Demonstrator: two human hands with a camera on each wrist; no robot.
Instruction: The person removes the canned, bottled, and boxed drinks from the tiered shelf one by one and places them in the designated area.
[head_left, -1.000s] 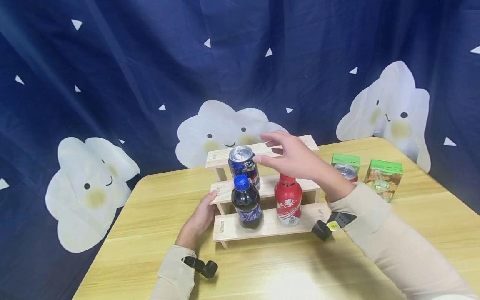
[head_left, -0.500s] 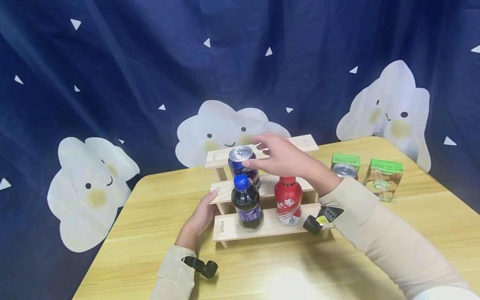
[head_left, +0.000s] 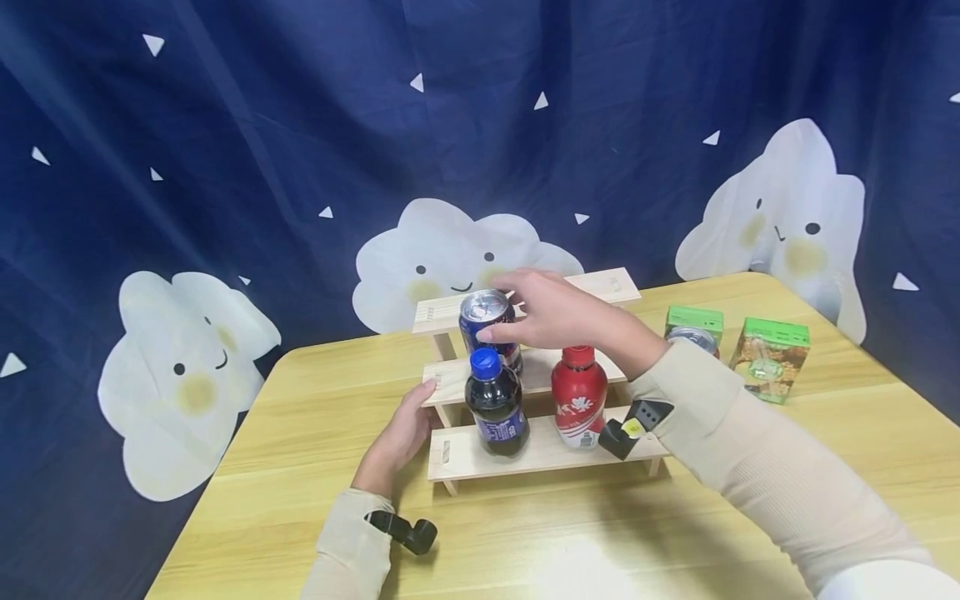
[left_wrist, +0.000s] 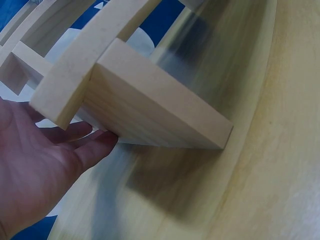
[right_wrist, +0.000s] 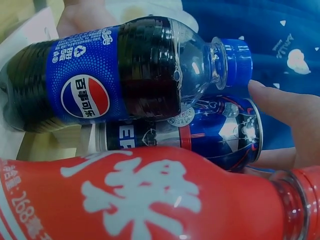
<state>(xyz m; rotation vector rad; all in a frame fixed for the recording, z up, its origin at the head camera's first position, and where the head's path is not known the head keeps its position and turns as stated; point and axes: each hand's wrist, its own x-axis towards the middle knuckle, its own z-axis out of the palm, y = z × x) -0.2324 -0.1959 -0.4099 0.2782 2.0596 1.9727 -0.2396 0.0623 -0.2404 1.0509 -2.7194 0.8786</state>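
Observation:
A three-tier wooden rack (head_left: pixel 480 462) stands on the table. On its middle tier is a blue drink can (head_left: pixel 484 321), and my right hand (head_left: pixel 558 312) holds it near the top, thumb in front and fingers behind. In the right wrist view the can (right_wrist: pixel 225 132) lies partly behind two bottles. On the lowest tier stand a Pepsi bottle (head_left: pixel 497 412) with a blue cap and a red bottle (head_left: pixel 579 400). My left hand (head_left: pixel 401 433) grips the left end of the rack's middle tier; its fingers curl under the plank (left_wrist: pixel 75 80) in the left wrist view.
Right of the rack, two green-topped boxes (head_left: pixel 771 358) and another can (head_left: pixel 692 337), partly hidden by my right arm, stand on the wooden table (head_left: pixel 300 467). A dark blue curtain (head_left: pixel 300 100) with clouds hangs behind the table.
My right hand has moved left to the blue can and closed its thumb and fingers about the top. The left hand stays at the rack's end.

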